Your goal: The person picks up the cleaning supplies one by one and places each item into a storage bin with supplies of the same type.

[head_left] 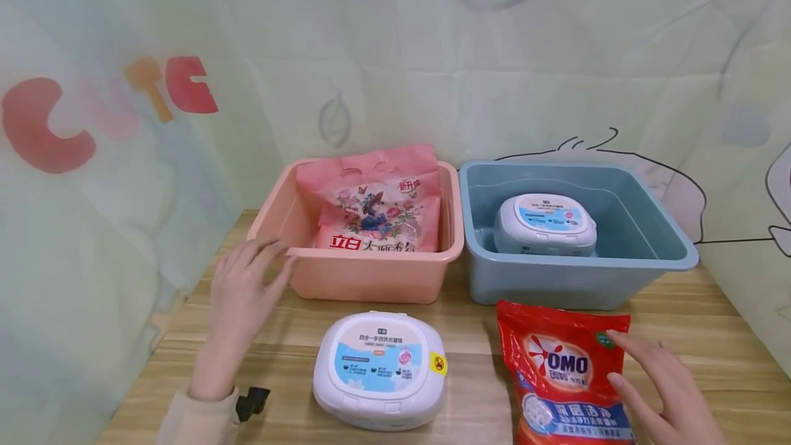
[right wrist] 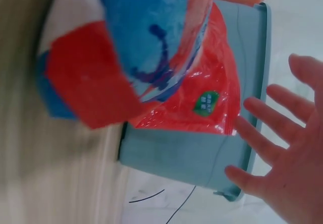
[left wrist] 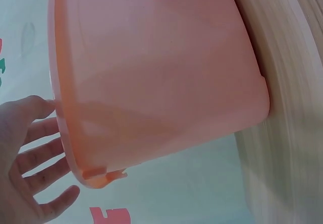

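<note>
My left hand (head_left: 244, 290) is at the front left corner of the pink basin (head_left: 371, 280), fingertips right at its rim, fingers loosely spread in the left wrist view. A pink laundry detergent bag (head_left: 377, 211) stands inside that basin. My right hand (head_left: 670, 390) hovers over the right side of a red OMO detergent bag (head_left: 562, 369), its fingers apart in the right wrist view and holding nothing. Between the hands, a white lidded box (head_left: 380, 369) of laundry capsules sits on the table, lid closed. A similar white box (head_left: 545, 225) lies inside the blue basin (head_left: 581, 280).
Both basins stand side by side at the back of the wooden table (head_left: 476, 356), against a pale printed curtain (head_left: 395, 53). A small black clip-like piece (head_left: 252, 404) shows at the left sleeve cuff.
</note>
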`<state>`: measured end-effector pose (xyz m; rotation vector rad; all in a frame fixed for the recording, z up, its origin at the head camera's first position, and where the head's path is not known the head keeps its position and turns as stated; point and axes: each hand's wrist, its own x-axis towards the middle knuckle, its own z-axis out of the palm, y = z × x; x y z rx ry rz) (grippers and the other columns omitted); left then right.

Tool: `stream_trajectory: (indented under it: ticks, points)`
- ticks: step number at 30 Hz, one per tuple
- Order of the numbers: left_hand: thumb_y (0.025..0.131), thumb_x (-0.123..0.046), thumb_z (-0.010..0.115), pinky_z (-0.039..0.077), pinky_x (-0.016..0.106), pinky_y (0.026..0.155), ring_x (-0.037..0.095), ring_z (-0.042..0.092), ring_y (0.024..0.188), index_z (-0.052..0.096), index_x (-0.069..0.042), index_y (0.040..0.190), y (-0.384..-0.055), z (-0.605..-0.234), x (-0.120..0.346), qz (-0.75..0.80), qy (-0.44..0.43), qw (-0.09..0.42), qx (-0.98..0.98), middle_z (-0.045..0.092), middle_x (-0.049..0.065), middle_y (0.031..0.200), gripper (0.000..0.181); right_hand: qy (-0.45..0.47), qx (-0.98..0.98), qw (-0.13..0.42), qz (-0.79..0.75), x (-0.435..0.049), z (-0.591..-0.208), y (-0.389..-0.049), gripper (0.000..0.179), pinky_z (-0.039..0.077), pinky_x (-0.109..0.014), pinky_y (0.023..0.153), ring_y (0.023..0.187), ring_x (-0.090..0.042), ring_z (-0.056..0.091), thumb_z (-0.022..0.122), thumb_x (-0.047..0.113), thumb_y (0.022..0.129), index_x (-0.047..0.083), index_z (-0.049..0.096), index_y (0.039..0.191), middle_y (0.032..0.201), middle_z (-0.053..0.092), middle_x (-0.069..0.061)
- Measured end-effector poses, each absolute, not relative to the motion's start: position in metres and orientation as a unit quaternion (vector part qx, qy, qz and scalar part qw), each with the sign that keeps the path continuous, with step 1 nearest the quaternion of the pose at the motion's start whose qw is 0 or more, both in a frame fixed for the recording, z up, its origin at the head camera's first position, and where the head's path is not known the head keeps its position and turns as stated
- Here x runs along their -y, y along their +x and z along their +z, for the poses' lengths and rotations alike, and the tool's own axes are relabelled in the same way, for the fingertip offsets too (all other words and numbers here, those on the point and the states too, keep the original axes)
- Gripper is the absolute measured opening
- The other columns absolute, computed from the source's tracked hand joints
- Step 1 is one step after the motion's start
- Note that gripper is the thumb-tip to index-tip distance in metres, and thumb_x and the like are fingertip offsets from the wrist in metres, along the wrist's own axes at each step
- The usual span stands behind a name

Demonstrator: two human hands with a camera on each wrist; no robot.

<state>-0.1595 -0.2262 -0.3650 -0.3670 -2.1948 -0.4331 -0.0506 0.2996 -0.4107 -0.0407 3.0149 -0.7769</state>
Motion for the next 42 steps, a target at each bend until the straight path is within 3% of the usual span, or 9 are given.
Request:
stream_trajectory:
  ticks: [7,12,18,25,32,42]
  points:
    - [0.075,-0.009,0.077,0.048,0.051,0.078,0.036,0.06,0.09,0.071,0.001,0.097,-0.159,-0.367,0.228,-0.176,-0.155,0.432,0.871,0.068,0.017,0.095,0.025,-0.019,-0.974,0.004,-0.226,-0.304,-0.421,-0.043,0.064,0.04,-0.075,0.084,0.118,-0.039,0.046,0.064,0.046,0.087,0.018,0.044,0.142,0.138,0.05,-0.022]
    - [0.076,-0.01,0.077,0.049,0.05,0.078,0.035,0.06,0.091,0.07,0.0,0.098,-0.158,-0.367,0.229,-0.173,-0.151,0.427,0.874,0.068,0.017,0.095,0.025,-0.015,-0.976,0.025,-0.215,-0.306,-0.426,-0.039,0.066,0.037,-0.074,0.089,0.12,-0.041,0.045,0.063,0.05,0.087,0.016,0.046,0.14,0.139,0.049,-0.022]
    - [0.076,-0.007,0.078,0.048,0.049,0.077,0.036,0.06,0.092,0.071,0.0,0.097,-0.158,-0.368,0.228,-0.171,-0.147,0.434,0.872,0.068,0.017,0.095,0.024,-0.011,-0.98,0.022,-0.197,-0.308,-0.431,-0.037,0.066,0.046,-0.07,0.082,0.118,-0.038,0.048,0.065,0.052,0.085,0.014,0.05,0.137,0.137,0.051,-0.021]
    - [0.075,-0.007,0.079,0.048,0.049,0.082,0.036,0.06,0.095,0.071,-0.001,0.099,-0.159,-0.37,0.226,-0.177,-0.137,0.436,0.872,0.068,0.017,0.097,0.025,-0.005,-0.981,0.031,-0.189,-0.311,-0.436,-0.033,0.068,0.048,-0.065,0.08,0.12,-0.035,0.047,0.068,0.054,0.081,0.016,0.052,0.135,0.137,0.052,-0.018]
    - [0.076,-0.008,0.078,0.047,0.049,0.085,0.036,0.058,0.098,0.07,0.001,0.1,-0.158,-0.372,0.226,-0.176,-0.13,0.427,0.877,0.067,0.018,0.099,0.026,-0.009,-0.981,0.007,-0.196,-0.315,-0.451,-0.029,0.071,0.049,-0.065,0.078,0.117,-0.034,0.048,0.073,0.056,0.075,0.019,0.054,0.132,0.136,0.054,-0.016]
    - [0.078,-0.009,0.076,0.048,0.049,0.085,0.037,0.057,0.098,0.069,0.002,0.101,-0.158,-0.374,0.225,-0.172,-0.121,0.424,0.881,0.067,0.019,0.1,0.026,-0.003,-0.976,0.058,-0.212,-0.313,-0.454,-0.029,0.077,0.051,-0.062,0.077,0.117,-0.035,0.046,0.073,0.059,0.073,0.017,0.053,0.134,0.137,0.052,-0.017]
